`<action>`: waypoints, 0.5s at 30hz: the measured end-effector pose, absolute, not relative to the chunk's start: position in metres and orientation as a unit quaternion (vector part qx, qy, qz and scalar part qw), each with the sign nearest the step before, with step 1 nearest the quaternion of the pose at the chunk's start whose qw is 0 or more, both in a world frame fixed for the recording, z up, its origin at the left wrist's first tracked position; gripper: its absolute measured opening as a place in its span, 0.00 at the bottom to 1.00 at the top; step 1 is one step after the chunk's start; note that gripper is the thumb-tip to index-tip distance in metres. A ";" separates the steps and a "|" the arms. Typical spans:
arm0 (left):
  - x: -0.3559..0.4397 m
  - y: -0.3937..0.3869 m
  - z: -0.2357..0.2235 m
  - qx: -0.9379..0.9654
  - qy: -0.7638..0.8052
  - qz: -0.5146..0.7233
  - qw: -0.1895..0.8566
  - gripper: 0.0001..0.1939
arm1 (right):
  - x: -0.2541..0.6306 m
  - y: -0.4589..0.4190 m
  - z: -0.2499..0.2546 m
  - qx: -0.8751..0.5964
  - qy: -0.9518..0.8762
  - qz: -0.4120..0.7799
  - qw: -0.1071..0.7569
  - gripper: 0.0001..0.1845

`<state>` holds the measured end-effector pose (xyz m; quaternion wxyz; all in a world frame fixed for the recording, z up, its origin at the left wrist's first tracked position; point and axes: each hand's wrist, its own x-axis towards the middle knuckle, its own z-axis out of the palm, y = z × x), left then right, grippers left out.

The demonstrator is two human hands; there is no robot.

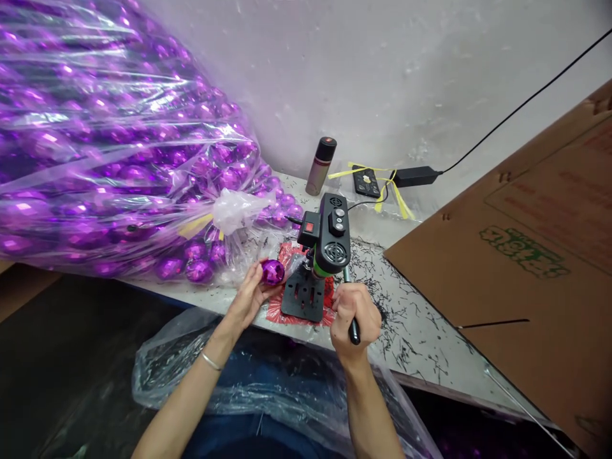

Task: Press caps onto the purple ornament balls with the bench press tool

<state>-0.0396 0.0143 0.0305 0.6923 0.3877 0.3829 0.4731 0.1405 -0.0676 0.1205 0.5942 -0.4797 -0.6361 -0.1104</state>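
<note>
Between the fingers of my left hand (249, 296) is a shiny purple faceted bauble (273, 272), held at the left side of a small black bench drill press (331, 236). My right hand (355, 315) is wrapped round the press's lever handle (354, 333), whose black end sticks out below the fist. The press has a red switch on a side box and a slotted black base plate (303, 299), which rests on a red plastic sheet (274, 310). The drill's tip is hidden behind its head and the bauble.
A big clear bag of purple baubles (129, 146) fills the left. Behind the press stand a spray can (320, 166) and a power adapter (417, 176). Thin black scraps (406, 319) litter the table. On the right leans a cardboard box (535, 268); clear plastic (191, 344) hangs in front.
</note>
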 end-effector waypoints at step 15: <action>0.007 -0.008 0.000 0.727 0.435 0.455 0.275 0.27 | 0.142 -0.068 0.116 -0.481 -0.635 -0.114 0.594 0.15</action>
